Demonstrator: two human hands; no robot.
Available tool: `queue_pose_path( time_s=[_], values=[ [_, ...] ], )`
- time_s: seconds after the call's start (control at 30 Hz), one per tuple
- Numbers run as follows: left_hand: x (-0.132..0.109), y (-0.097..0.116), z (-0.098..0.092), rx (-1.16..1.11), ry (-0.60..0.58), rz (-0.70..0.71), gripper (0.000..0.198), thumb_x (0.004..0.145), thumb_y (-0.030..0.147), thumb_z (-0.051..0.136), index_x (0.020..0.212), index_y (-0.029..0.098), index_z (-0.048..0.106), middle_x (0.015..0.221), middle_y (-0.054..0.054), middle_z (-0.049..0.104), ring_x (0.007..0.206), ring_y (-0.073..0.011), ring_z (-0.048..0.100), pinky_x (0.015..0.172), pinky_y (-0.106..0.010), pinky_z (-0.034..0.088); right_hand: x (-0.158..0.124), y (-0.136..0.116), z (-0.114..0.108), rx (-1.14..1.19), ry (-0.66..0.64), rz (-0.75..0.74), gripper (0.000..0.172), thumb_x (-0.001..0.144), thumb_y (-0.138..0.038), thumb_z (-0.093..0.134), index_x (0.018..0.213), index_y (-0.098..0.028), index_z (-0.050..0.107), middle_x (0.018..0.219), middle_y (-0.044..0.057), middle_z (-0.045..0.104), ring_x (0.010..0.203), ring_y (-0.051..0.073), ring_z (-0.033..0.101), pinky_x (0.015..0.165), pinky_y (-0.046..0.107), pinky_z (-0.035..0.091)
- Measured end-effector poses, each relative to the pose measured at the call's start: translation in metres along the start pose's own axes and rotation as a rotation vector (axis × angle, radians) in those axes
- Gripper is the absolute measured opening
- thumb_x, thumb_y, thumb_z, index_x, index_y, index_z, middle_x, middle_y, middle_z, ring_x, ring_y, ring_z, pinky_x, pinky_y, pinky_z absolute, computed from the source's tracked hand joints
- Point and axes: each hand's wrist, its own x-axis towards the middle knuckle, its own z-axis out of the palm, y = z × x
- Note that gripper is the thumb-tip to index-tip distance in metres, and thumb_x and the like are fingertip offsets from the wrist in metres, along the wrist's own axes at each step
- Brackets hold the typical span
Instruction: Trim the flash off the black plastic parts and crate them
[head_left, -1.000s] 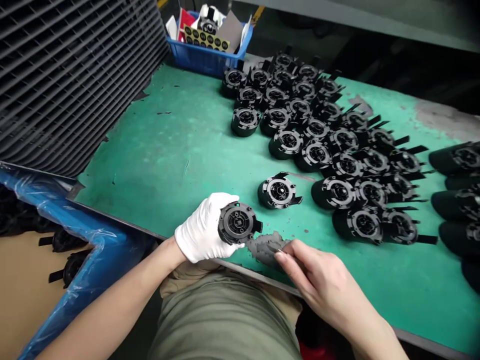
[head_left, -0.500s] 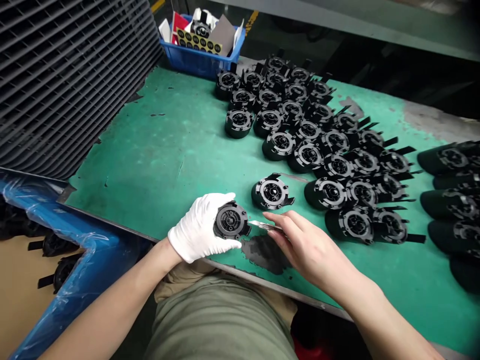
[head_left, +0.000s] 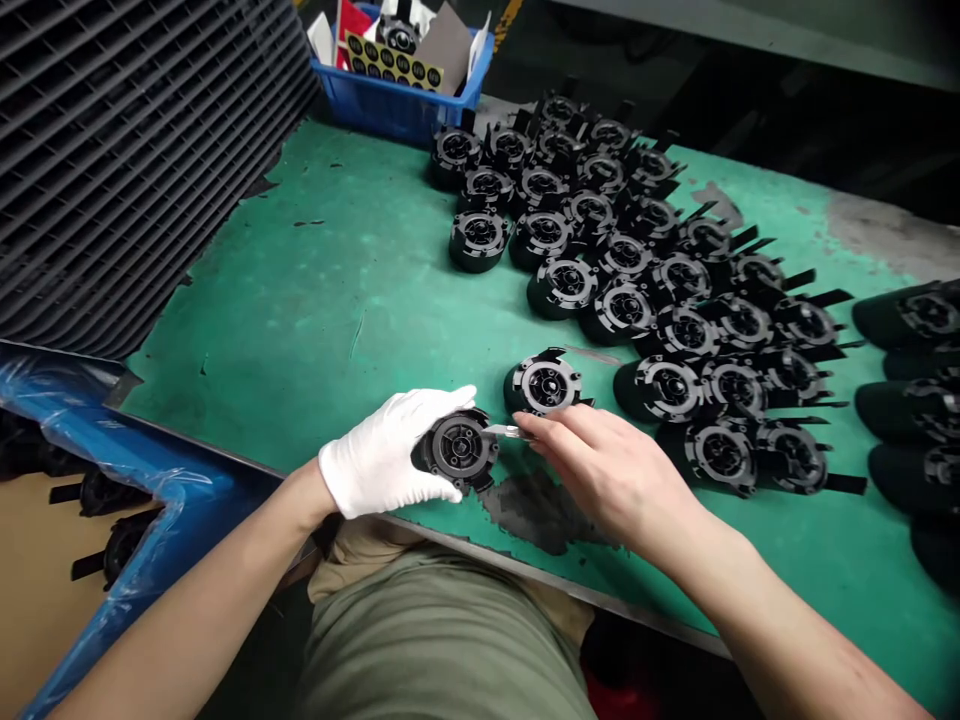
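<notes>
My left hand, in a white glove, grips a round black plastic part just above the green table's near edge. My bare right hand pinches a small silver blade whose tip touches the part's right rim. A single black part lies on the table just beyond my right fingers. Several more black round parts sit in rows farther back and to the right.
The green mat has a worn dark patch by the near edge. A blue bin with sheets stands at the back. A dark slatted stack fills the left. A blue-lined box with black parts sits lower left.
My right hand rose from the dark patch on the mat and brought the blade to the rim of the part in my left hand. The view shifted slightly.
</notes>
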Motion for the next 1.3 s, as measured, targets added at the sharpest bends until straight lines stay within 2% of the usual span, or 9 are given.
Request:
queue_pose_path(
  time_s=[0.17, 0.23, 0.3, 0.37, 0.43, 0.57, 0.73, 1.1, 1.3],
  values=[
    [0.0, -0.001, -0.013, -0.037, -0.143, -0.052, 0.096, 0.087, 0.042, 0.085, 0.166, 0.027, 0.031, 0.167, -0.012, 0.048, 0.151, -0.0333, 0.051, 0.125, -0.049, 0.046, -0.004, 0.004, 0.0, -0.061, -0.045, -0.028, 0.032, 0.105, -0.017, 0.06, 0.137, -0.015, 0.06, 0.1, 0.005, 0.07, 0.084, 0.018, 0.063, 0.074, 0.032, 0.05],
    [0.002, 0.001, -0.006, -0.009, -0.078, -0.042, 0.103, 0.08, 0.052, 0.089, 0.163, 0.022, 0.036, 0.163, -0.018, 0.05, 0.15, -0.0372, 0.051, 0.124, -0.053, 0.046, -0.005, 0.004, 0.001, -0.066, -0.048, -0.02, 0.032, 0.105, -0.017, 0.06, 0.137, -0.015, 0.061, 0.099, 0.004, 0.07, 0.083, 0.017, 0.063, 0.073, 0.032, 0.05],
    [0.005, 0.003, 0.003, 0.023, 0.038, -0.04, 0.113, 0.064, 0.067, 0.095, 0.154, 0.016, 0.048, 0.15, -0.022, 0.059, 0.14, -0.0424, 0.058, 0.119, -0.057, 0.05, -0.007, 0.002, 0.002, -0.058, -0.056, -0.005, 0.031, 0.106, -0.017, 0.059, 0.137, -0.015, 0.061, 0.096, 0.004, 0.069, 0.082, 0.017, 0.063, 0.073, 0.031, 0.049],
    [0.008, 0.005, 0.009, 0.037, 0.13, -0.043, 0.115, 0.054, 0.071, 0.097, 0.145, 0.016, 0.055, 0.136, -0.022, 0.065, 0.128, -0.0425, 0.065, 0.11, -0.058, 0.056, -0.009, -0.003, 0.003, -0.043, -0.06, 0.012, 0.029, 0.107, -0.019, 0.056, 0.136, -0.015, 0.061, 0.092, 0.003, 0.067, 0.079, 0.016, 0.062, 0.069, 0.03, 0.048],
    [0.009, 0.005, 0.01, 0.039, 0.142, -0.019, 0.108, 0.061, 0.061, 0.097, 0.149, 0.018, 0.051, 0.132, -0.019, 0.067, 0.123, -0.0395, 0.068, 0.107, -0.054, 0.058, -0.012, -0.008, 0.003, -0.02, -0.058, 0.024, 0.027, 0.109, -0.02, 0.053, 0.134, -0.015, 0.061, 0.089, 0.003, 0.066, 0.074, 0.016, 0.06, 0.064, 0.029, 0.045],
    [0.006, 0.003, 0.002, 0.053, 0.063, 0.066, 0.104, 0.074, 0.039, 0.091, 0.161, 0.021, 0.036, 0.149, -0.018, 0.063, 0.135, -0.0368, 0.065, 0.115, -0.05, 0.053, -0.018, -0.018, 0.005, 0.041, -0.058, 0.043, 0.026, 0.109, -0.021, 0.053, 0.134, -0.015, 0.06, 0.089, 0.003, 0.064, 0.072, 0.015, 0.058, 0.062, 0.028, 0.044],
    [0.005, 0.0, 0.007, 0.096, 0.071, 0.081, 0.119, 0.065, 0.054, 0.097, 0.16, 0.018, 0.036, 0.148, -0.022, 0.063, 0.133, -0.041, 0.065, 0.113, -0.054, 0.055, -0.022, -0.017, 0.008, 0.007, -0.039, 0.073, 0.034, 0.107, -0.018, 0.057, 0.14, -0.015, 0.058, 0.092, 0.003, 0.065, 0.076, 0.015, 0.06, 0.066, 0.028, 0.047],
    [0.006, -0.007, 0.015, 0.063, 0.128, 0.139, 0.1, 0.071, 0.053, 0.094, 0.15, 0.018, 0.044, 0.141, -0.019, 0.067, 0.131, -0.0375, 0.067, 0.111, -0.052, 0.056, -0.023, -0.01, 0.008, -0.015, -0.053, 0.034, 0.056, 0.099, -0.004, 0.054, 0.153, -0.021, 0.049, 0.103, 0.005, 0.071, 0.077, 0.015, 0.06, 0.066, 0.027, 0.047],
    [0.008, -0.005, 0.013, 0.037, 0.108, 0.12, 0.094, 0.072, 0.049, 0.093, 0.148, 0.02, 0.047, 0.139, -0.017, 0.068, 0.129, -0.0373, 0.068, 0.11, -0.053, 0.056, -0.023, -0.012, 0.006, -0.016, -0.061, 0.028, 0.056, 0.099, -0.006, 0.054, 0.153, -0.02, 0.05, 0.104, 0.006, 0.07, 0.08, 0.017, 0.061, 0.067, 0.028, 0.047]
  ],
)
